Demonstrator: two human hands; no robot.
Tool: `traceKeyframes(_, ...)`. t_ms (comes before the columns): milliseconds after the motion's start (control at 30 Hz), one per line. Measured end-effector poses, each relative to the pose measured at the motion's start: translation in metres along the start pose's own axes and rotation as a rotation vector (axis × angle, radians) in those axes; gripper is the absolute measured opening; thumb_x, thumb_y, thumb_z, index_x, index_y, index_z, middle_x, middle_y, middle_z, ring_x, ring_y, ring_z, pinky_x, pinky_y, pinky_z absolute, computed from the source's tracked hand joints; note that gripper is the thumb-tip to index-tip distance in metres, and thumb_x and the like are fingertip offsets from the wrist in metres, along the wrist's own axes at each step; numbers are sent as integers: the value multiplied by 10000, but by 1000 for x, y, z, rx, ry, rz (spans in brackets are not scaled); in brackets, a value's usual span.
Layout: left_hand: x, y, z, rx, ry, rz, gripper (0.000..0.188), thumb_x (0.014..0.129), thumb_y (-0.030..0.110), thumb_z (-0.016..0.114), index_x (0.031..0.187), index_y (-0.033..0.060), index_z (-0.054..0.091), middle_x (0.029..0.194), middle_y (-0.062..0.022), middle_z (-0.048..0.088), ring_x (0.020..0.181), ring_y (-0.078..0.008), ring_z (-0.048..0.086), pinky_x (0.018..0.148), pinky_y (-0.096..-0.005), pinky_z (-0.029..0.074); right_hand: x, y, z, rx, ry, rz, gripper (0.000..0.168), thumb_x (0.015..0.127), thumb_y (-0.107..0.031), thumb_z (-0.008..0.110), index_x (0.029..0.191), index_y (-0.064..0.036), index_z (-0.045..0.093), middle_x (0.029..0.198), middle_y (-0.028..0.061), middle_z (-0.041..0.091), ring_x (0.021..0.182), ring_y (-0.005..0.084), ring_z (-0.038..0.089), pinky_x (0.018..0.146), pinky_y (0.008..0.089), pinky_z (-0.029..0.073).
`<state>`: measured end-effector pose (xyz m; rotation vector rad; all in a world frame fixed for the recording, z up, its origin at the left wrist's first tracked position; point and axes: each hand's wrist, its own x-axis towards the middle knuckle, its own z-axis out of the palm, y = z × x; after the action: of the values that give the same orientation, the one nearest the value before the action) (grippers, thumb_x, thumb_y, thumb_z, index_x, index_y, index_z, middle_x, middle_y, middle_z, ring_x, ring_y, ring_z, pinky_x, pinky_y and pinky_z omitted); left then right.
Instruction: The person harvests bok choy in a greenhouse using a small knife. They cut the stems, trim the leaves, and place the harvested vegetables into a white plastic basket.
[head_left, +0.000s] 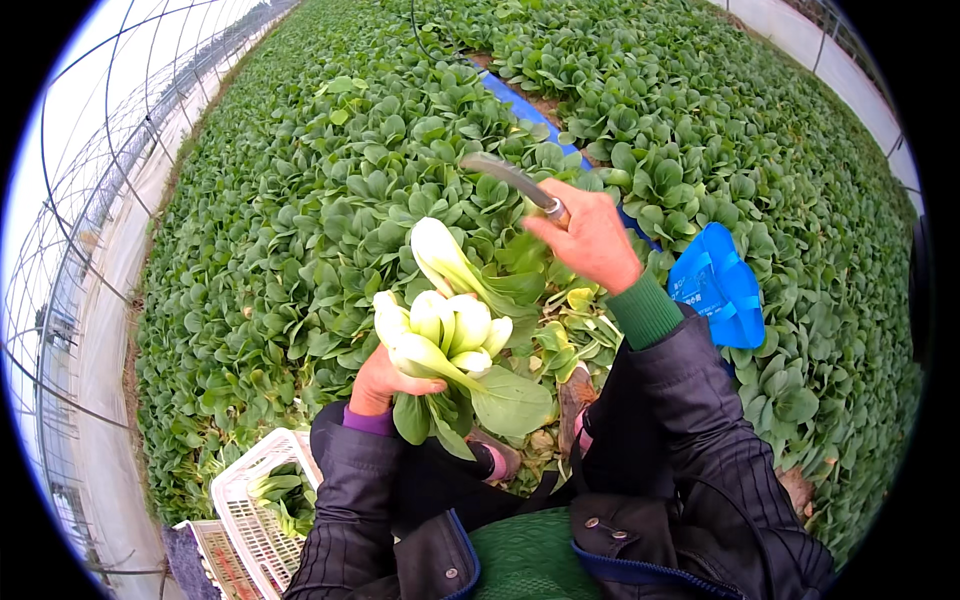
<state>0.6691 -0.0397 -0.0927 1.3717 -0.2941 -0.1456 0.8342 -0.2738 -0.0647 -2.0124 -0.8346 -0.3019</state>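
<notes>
My left hand (386, 382) holds a bunch of bok choy (442, 330), pale stem bases upward and green leaves hanging below. One more bok choy (442, 251) lies at the top of the bunch, its white base pointing up and left. My right hand (589, 232) grips the handle of a curved sickle knife (510, 176), whose blade points to the upper left, above the bunch and apart from it. Some of the left fingers are hidden behind the stems.
Dense bok choy plants (300, 187) surround me. Trimmed leaves (562, 345) lie by my shoes. A white plastic crate (232, 487) with some greens stands at lower left, beside another crate (225, 559). A blue bag (724, 285) lies on plants at right. A blue strip (525, 112) runs between plants.
</notes>
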Motion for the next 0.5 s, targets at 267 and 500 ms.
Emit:
traceKeyframes(267, -7, -17, -20, 170, -144, 106, 834, 628, 224, 829, 1311, 33, 391, 1297, -136, 501, 1269, -306, 431, 1115, -469, 229, 0, -2, -21, 264, -297, 211, 262, 752, -196, 755, 888, -37, 597, 604, -19, 493, 600, 73, 450, 552, 292, 399)
traceKeyframes(500, -8, -22, -10, 120, -136, -151, 973, 515, 157, 883, 1353, 16, 409, 1266, -89, 535, 1164, -213, 506, 1012, -358, 385, -10, -36, 1, 929, -499, 272, 432, 711, -117, 791, 1063, -41, 553, 784, -45, 591, 620, 31, 516, 518, 199, 431)
